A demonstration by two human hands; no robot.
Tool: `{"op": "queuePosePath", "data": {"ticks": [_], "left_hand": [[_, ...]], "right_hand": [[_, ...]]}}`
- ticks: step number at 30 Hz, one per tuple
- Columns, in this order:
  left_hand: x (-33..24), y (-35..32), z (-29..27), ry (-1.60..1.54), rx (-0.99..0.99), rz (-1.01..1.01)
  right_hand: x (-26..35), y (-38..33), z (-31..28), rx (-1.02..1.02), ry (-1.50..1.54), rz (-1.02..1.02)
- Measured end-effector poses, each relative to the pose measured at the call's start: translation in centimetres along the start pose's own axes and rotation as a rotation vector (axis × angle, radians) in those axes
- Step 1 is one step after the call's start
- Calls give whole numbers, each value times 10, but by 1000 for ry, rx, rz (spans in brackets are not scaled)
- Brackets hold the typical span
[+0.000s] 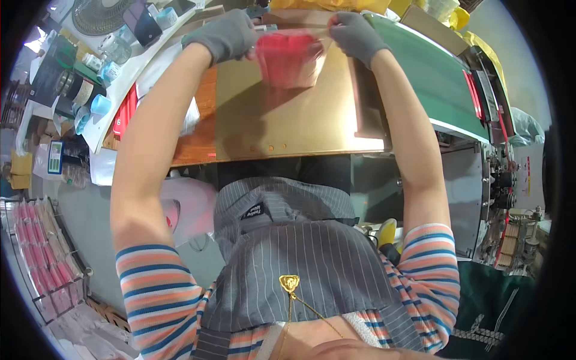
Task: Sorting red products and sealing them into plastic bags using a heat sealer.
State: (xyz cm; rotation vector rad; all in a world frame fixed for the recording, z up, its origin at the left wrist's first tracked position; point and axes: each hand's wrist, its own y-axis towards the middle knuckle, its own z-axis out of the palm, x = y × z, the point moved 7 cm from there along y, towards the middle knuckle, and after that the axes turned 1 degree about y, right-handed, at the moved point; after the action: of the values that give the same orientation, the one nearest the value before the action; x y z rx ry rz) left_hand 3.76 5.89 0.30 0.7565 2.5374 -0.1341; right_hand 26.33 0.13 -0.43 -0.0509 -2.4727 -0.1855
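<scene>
Looks like a handling step: blurry red packet [287, 63] sits between the left hand [231, 36] and right hand [360, 39], over the gold surface [252, 123]. Fingers curl, but can't tell if they're clamped on it. Next move probably needs steady control.

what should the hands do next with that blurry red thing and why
Probably steady the red item over the gold panel: it is blurred and shows between the left hand and right hand, whose grip can't be made out.
</scene>
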Motion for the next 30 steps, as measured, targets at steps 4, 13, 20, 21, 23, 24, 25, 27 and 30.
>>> {"op": "queuePosePath", "data": {"ticks": [4, 13, 20, 21, 23, 24, 25, 27, 30], "left_hand": [[-19, -20, -10, -311, 27, 62], [-61, -50, -38, -509, 95, 200], [-12, -45, -50, -670, -259, 362], [17, -38, -12, -920, -119, 268], [37, -35, 62, -920, 14, 66], [63, -31, 97, -959, 103, -93], [78, -19, 116, -1109, 88, -144], [103, -3, 139, -1250, 70, -193], [133, 11, 164, -1424, 138, -445]], "right_hand": [[-15, -6, -12, -56, 353, -93], [84, -44, -56, -182, 433, -494], [80, -14, 39, -16, 288, -490], [76, -2, 45, -5, 486, -352], [45, 38, 80, -13, 477, -339], [48, 52, 97, -105, 3, -489], [49, 68, 114, -199, -484, -621], [23, 117, 111, -304, -297, -389], [6, 173, 106, -337, -47, -156]]}}
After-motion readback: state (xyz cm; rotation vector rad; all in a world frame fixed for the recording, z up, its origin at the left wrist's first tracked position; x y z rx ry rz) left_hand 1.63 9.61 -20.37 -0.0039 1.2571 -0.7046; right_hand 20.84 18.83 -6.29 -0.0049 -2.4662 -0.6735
